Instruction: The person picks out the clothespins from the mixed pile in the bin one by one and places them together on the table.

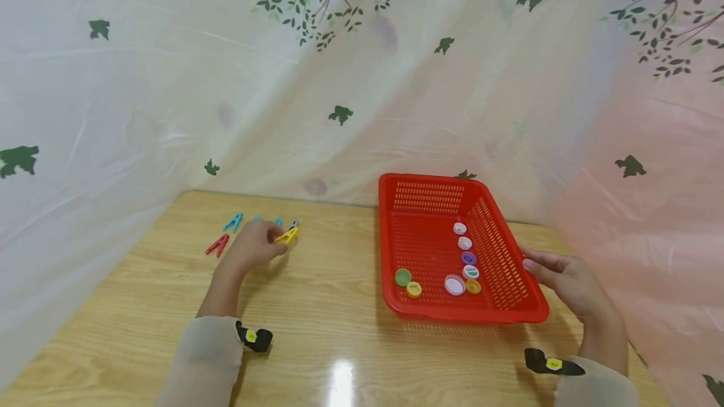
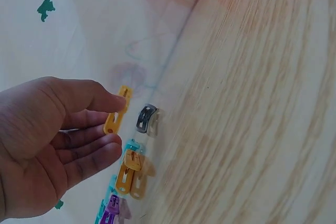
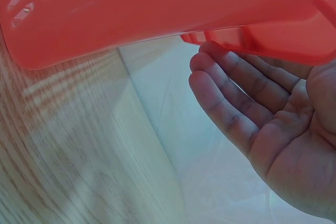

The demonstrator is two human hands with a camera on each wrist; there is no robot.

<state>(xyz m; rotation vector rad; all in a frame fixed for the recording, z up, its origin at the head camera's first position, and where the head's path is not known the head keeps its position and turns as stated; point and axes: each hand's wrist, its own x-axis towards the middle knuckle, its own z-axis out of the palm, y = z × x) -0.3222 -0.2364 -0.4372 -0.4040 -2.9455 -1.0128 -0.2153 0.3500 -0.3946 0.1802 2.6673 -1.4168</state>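
My left hand pinches a yellow clothespin between thumb and fingers. In the left wrist view that clothespin stands out from the fingertips. Below it on the table lie a dark grey clothespin, another yellow clothespin and a purple clothespin. A blue clothespin and a red clothespin lie left of the hand. At the right, my right hand grips the rim of a red plastic basket, thumb on top. The right wrist view shows its fingers under the rim.
Inside the basket are several bottle caps, among them a purple cap, a green cap and a large white cap. The wooden table meets a pale leaf-printed curtain at the back and sides.
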